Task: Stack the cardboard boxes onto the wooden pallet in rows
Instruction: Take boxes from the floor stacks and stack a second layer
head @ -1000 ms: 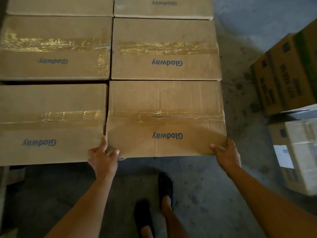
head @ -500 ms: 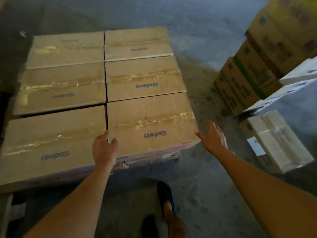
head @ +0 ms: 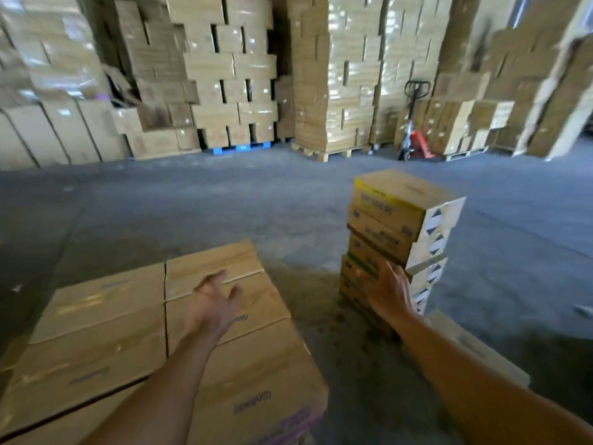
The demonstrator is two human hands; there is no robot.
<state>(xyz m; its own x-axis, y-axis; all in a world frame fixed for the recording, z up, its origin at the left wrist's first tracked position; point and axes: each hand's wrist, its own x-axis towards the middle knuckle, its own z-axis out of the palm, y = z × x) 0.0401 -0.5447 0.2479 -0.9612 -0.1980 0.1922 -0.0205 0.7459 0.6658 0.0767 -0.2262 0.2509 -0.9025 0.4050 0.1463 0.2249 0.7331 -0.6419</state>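
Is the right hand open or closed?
Open. The right hand has straight fingers and holds nothing, in front of the small stack of boxes; whether it touches them, cannot tell.

Both hands have let go of the near corners of the front right box [head: 256, 380]. The left hand [head: 215, 300] now hangs open above the boxes toward 12 o'clock. The right hand [head: 385, 292] has swung out to 2 o'clock, fingers spread before the small stack of boxes [head: 394, 216], perhaps touching it; blur hides contact.

Left hand [head: 215, 297], right hand [head: 385, 290] loose, empty — boxes [head: 106, 316] in rows.
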